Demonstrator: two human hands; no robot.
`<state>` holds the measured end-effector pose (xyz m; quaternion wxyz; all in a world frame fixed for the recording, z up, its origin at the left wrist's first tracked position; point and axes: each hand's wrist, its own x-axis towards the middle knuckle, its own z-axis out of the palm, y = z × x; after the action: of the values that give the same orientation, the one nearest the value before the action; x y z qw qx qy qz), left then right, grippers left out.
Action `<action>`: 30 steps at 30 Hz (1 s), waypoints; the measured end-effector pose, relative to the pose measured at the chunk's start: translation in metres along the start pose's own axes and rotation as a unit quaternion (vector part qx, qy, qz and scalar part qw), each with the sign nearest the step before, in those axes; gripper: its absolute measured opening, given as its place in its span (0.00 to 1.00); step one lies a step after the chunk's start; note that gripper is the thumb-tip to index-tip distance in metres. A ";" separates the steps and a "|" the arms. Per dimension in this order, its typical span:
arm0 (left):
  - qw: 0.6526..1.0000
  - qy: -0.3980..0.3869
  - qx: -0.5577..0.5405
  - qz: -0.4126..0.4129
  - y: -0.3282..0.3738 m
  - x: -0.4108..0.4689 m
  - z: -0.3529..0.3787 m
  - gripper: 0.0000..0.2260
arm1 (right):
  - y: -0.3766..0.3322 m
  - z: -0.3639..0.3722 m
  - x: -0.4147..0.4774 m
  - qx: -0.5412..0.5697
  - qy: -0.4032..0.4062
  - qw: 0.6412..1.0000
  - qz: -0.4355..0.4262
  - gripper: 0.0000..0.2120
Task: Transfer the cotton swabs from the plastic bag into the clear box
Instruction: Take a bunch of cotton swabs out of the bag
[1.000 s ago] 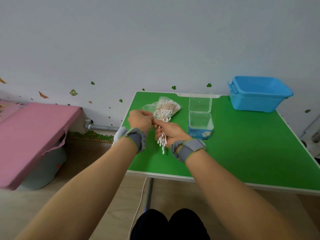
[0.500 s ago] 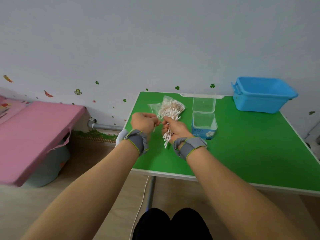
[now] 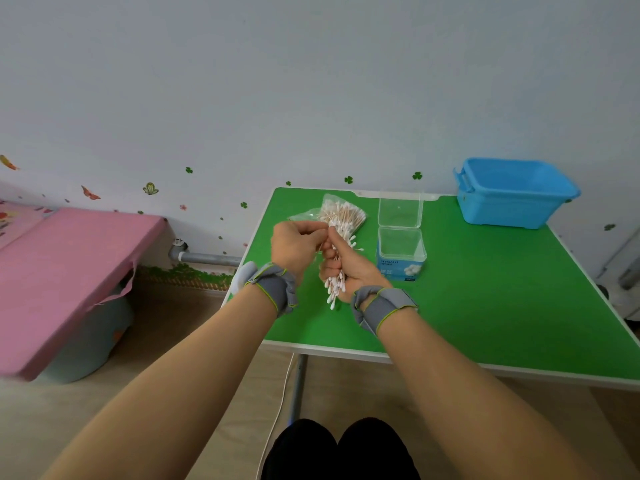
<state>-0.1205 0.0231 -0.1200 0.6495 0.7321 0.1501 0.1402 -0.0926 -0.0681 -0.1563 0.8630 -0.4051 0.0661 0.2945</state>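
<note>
A clear plastic bag (image 3: pixel 341 212) full of cotton swabs lies on the green table (image 3: pixel 485 289) near its far left corner. My right hand (image 3: pixel 349 268) grips a thick bundle of cotton swabs (image 3: pixel 336 289), whose white tips stick out below my fist and above it toward the bag. My left hand (image 3: pixel 298 245) pinches swabs at the top of that bundle, touching my right hand. The clear box (image 3: pixel 401 252) stands just right of my hands with its hinged lid (image 3: pixel 400 211) upright and open; a blue label runs round its base.
A blue plastic bin (image 3: pixel 512 195) sits at the table's far right corner against the wall. A pink-covered surface (image 3: pixel 62 271) stands to the left of the table, across a gap of floor. My knees show below the table's near edge.
My two hands with the swab bundle have stayed close together over the table's left side; the left hand now pinches the bundle's top. The camera has shifted slightly.
</note>
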 end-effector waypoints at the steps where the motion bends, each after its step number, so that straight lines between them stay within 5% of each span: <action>1: 1.000 -0.017 -0.015 -0.010 0.000 0.001 -0.001 0.08 | -0.001 -0.001 -0.001 -0.005 -0.007 1.000 0.006 0.17; 10: 0.997 -0.041 -0.049 -0.040 -0.003 0.003 0.004 0.09 | -0.006 -0.001 0.002 -0.038 -0.002 0.999 0.024 0.17; 22: 0.985 0.040 -0.152 -0.063 -0.016 -0.007 0.028 0.18 | 0.004 0.009 0.016 0.038 0.081 0.996 0.006 0.16; 30: 0.974 0.072 -0.196 -0.091 -0.028 -0.010 0.031 0.11 | 0.002 0.013 0.014 0.009 0.086 0.996 -0.025 0.14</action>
<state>-0.1188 -0.0057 -0.1518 0.7781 0.5615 0.2321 0.1595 -0.0835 -0.0514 -0.1542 0.8648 -0.4225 0.1327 0.2366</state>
